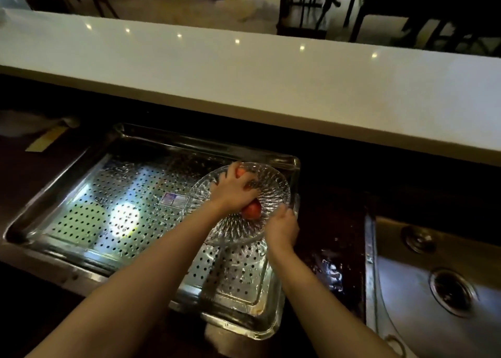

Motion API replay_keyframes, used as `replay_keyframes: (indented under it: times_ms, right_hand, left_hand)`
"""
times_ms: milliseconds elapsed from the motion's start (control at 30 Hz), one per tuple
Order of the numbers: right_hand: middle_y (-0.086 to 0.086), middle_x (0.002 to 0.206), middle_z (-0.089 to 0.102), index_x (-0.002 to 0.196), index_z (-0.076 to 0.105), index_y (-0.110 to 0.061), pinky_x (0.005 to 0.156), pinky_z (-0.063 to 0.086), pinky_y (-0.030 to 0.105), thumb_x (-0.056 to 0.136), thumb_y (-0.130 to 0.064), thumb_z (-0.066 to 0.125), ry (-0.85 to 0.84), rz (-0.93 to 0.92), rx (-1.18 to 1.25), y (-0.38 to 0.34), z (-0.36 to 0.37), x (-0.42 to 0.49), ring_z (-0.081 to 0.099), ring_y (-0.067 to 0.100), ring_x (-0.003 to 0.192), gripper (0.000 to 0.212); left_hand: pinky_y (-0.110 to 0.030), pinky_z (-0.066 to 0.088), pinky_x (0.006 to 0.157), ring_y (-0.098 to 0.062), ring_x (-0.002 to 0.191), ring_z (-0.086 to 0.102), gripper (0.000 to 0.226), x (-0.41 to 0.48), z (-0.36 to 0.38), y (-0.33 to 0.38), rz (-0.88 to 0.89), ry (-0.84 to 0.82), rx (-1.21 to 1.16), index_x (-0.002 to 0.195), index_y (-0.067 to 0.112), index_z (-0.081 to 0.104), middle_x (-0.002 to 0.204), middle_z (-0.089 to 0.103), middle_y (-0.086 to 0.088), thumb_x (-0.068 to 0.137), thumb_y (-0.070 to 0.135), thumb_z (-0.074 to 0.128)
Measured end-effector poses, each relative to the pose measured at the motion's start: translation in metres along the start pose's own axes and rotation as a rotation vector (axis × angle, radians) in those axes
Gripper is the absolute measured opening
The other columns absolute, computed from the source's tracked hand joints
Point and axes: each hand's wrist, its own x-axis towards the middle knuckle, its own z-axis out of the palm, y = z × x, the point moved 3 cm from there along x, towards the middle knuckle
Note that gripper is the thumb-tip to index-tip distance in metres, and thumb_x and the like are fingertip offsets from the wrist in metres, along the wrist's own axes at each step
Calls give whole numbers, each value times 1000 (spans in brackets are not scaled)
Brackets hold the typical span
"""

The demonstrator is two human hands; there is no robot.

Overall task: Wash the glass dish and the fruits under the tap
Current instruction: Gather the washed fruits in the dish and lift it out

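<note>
Head view — glass dish (273, 187) and fruits (252, 210) over the tray (81, 208).
Left hand (233, 188) curls its fingers (250, 185) over one fruit; right hand (282, 227) grips the dish rim — keep it level when carrying it towards the sink (406, 290).

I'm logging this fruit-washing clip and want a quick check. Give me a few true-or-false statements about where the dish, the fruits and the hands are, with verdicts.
1. The glass dish sits inside the sink. False: it is over the perforated steel tray, left of the sink.
2. The right hand grips the dish's near rim. True.
3. The dish is empty. False: red fruits lie in it.
4. The left hand is inside the dish, its fingers curled over the fruits. True.
</note>
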Motion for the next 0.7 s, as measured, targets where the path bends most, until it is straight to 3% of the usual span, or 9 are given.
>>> replay_keyframes:
  times_ms: [100,167,267,333,467,600,700]
  right_hand:
    - [10,80,56,99,56,-1,48,27,23,100,-29,29,18,11,25,6,8,-7,53,20,67,39]
    - [6,79,52,102,56,-1,50,29,24,100,-29,29,-1,58,27,10,11,-7,47,15,62,40]
    - [17,103,61,115,56,-1,72,45,31,100,-23,30,-127,101,-66,11,15,0,58,30,90,37]
    - [20,120,59,122,52,1,81,45,30,97,-15,36,-239,125,-152,13,15,5,57,34,108,34]
    - [24,124,57,126,47,7,86,47,34,93,-14,45,-345,178,-208,11,15,5,56,35,111,39]
    - [19,135,49,142,21,3,88,46,33,91,-18,48,-375,239,-333,1,15,1,55,32,117,61]
    - [20,131,54,132,41,3,84,48,31,89,-22,50,-484,118,-503,-12,10,-1,59,26,107,51]
  left_hand:
    - [-55,12,108,-33,134,23,42,6,1,-3,49,-59,51,124,49,44,155,12,-1,82,47,51]
    - [-56,12,108,-33,136,22,50,8,3,-4,82,-82,112,131,50,36,155,10,-1,83,46,50]
    - [-61,13,110,-33,138,20,61,12,7,-8,100,-78,200,141,48,17,157,9,-1,86,47,45]
    - [-63,13,110,-33,138,20,66,14,11,-12,96,-72,242,144,44,9,158,10,0,87,49,43]
    - [-62,14,110,-30,137,22,64,10,20,-15,85,-15,277,143,37,18,156,15,0,85,48,43]
    - [-63,15,109,-30,137,21,62,12,21,-16,63,-24,286,143,37,18,157,9,0,86,51,39]
    - [-69,6,107,-34,141,13,66,10,17,-15,38,-109,309,145,38,12,159,-2,0,87,57,38]
